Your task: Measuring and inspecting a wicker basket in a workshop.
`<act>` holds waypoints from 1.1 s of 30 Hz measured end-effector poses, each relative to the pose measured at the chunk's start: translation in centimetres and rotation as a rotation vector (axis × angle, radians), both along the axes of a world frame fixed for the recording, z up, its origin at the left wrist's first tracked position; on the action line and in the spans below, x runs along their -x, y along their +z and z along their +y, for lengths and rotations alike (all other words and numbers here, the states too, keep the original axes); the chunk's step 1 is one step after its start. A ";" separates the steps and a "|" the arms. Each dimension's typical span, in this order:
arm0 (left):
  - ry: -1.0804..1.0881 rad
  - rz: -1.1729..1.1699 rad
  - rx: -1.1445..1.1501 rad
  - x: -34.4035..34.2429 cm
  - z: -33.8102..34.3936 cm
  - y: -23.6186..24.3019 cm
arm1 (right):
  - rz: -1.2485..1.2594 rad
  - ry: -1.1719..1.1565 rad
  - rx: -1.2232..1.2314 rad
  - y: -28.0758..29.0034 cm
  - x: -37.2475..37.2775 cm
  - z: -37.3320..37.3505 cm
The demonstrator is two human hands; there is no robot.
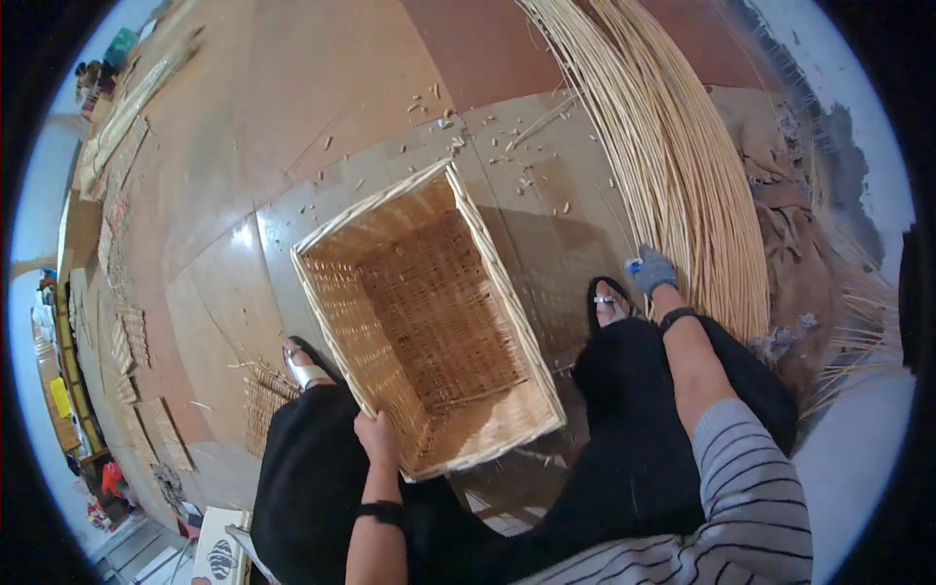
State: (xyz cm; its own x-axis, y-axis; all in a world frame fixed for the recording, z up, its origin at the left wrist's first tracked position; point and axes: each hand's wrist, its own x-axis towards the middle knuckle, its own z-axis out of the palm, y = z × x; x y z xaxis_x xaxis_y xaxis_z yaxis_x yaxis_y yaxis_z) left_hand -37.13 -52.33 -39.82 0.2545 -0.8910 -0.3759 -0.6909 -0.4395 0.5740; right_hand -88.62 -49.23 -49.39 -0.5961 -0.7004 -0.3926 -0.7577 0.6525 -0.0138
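A rectangular woven wicker basket (444, 322) lies tilted on the floor between my legs, its open top toward me. My left hand (378, 439) grips the left part of its near rim, fingers closed over the edge. On the right, my right hand (655, 268), in a grey glove, is closed on a small blue object, too small to tell clearly, beside a long bundle of pale cane strands (682, 166). My two sandaled feet show either side of the basket.
Cane offcuts are scattered on the floor (341, 78). Woven pieces (156, 434) and strands line the left side. A brown cloth (795, 263) and loose cane lie by the right wall. Shelving with assorted items (68, 390) stands at the far left.
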 end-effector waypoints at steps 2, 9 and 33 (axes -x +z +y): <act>0.028 -0.013 -0.085 0.5 -0.5 -0.1 | 0.073 -0.168 0.121 1.6 0.2 0.1; -0.087 -0.118 0.316 -0.3 -0.8 0.4 | -0.258 0.063 0.404 11.1 -2.1 -3.8; -0.443 0.551 -0.298 -1.6 10.7 11.2 | -0.314 1.204 -0.279 25.8 -30.9 10.3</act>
